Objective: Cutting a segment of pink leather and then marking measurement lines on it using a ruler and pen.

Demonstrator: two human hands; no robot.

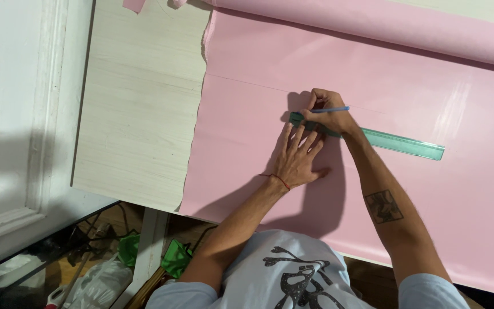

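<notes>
The green ruler (395, 140) lies slanted across the pink sheet (418, 189) at centre frame, its left end pinned under your flat, spread left hand (297, 160). Your right hand (327, 114) is closed around a blue pen (333, 109) just above that end. The sheet's left edge borders bare pale table (138, 103) in the upper left, with open pink surface toward the right.

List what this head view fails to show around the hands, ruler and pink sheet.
- Pen tip: hidden by right hand.
- Green ruler: its left end is covered by both hands.
- Pink sheet: cut off by the right frame edge.
- Drawn line near left hand: too faint to follow.
</notes>
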